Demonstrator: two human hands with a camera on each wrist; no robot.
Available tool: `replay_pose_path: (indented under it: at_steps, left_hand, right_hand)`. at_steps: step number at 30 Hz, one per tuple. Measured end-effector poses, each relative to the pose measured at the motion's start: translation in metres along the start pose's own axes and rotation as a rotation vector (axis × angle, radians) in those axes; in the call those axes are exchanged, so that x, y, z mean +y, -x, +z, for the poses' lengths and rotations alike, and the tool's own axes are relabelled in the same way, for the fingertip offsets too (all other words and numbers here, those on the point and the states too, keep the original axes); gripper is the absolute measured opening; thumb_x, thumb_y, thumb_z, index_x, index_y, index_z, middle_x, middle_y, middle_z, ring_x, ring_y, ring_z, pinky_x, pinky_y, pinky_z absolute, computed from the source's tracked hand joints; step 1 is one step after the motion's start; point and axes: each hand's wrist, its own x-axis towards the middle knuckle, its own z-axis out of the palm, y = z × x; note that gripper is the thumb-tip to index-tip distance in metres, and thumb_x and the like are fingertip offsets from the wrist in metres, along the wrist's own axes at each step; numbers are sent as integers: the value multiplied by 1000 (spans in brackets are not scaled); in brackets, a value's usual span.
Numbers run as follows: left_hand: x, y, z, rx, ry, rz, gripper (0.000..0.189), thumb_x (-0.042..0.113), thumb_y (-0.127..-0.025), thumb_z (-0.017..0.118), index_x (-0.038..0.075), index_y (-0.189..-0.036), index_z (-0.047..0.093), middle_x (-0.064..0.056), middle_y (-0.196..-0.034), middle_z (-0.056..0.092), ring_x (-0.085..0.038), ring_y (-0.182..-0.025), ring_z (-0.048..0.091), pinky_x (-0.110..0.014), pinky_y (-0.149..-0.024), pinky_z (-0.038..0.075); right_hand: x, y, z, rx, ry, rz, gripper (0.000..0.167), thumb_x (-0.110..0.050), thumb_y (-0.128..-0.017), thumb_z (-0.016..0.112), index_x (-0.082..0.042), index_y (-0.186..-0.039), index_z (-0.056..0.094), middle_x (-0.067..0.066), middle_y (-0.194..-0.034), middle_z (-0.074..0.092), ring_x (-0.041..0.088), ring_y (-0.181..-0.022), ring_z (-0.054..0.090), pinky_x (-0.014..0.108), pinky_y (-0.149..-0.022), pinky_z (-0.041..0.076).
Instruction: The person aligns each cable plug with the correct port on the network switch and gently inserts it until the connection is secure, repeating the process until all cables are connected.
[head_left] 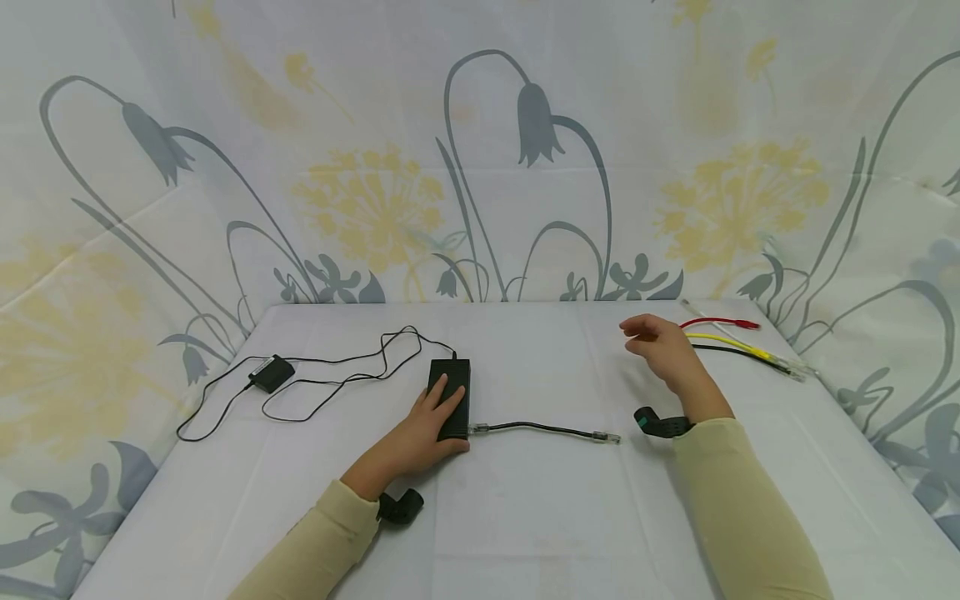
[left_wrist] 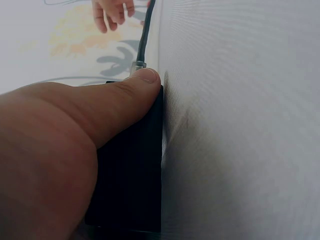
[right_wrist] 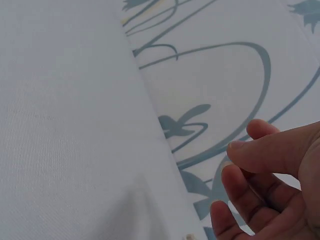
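My left hand rests on a black rectangular box, its fingers spread over the top and its thumb along the near edge. In the left wrist view the thumb lies against the box beside a clear plug. A short black network cable runs from the box's right side to a clear free plug on the table. My right hand hovers above the table at the right, fingers loosely bent, holding nothing. In the right wrist view its thumb and fingers show nothing between them.
A thin black cord loops from the box's far end to a small black power adapter at the left. Red, yellow and black cables lie behind the right hand. Flowered cloth rises behind the white table.
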Motion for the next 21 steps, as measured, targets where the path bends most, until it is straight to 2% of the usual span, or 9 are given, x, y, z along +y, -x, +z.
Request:
replay_pose_path:
  at_steps: [5, 16, 21]
  left_hand:
    - [0, 0, 0, 0, 0, 0, 82, 46, -91, 65, 24, -156, 21, -7, -165, -2, -42, -149, 4, -61, -112, 28]
    - [0, 1, 1, -3, -1, -2, 82, 46, -91, 65, 24, -156, 21, -7, -165, -2, -43, -149, 4, -61, -111, 28]
    - [1, 1, 0, -2, 0, -5, 82, 46, -91, 65, 24, -156, 21, -7, -165, -3, -43, -149, 3, -61, -112, 27]
  right_hand:
    - [3, 1, -3, 25, 40, 29, 37, -5, -96, 54, -3, -133, 52, 23, -131, 53, 33, -113, 51, 42, -93, 45]
    - [22, 1, -16, 112, 111, 62, 36, -6, -96, 51, -5, -131, 53, 21, -127, 54, 37, -115, 52, 40, -86, 46]
    - [26, 2, -20, 184, 118, 92, 41, -26, -95, 61, -6, -131, 55, 17, -122, 52, 33, -107, 49, 34, -78, 43]
